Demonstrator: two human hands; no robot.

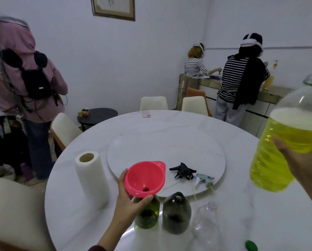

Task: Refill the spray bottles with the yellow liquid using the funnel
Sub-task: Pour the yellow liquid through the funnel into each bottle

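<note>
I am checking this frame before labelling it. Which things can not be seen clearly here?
All in the head view:
- Big bottle of yellow liquid: its right side is cut off by the frame edge, its mouth is blurred.
- Right hand: mostly out of frame.
- Green bottle: its neck is hidden by the pink funnel and the left hand.
- Clear bottle: blurred, so any liquid inside is unreadable.

A pink funnel (144, 178) sits tilted in the green bottle (147, 212) at the left hand (129, 203); the big jug of yellow liquid (285, 142) is lifted in the right hand (303, 165).
</note>
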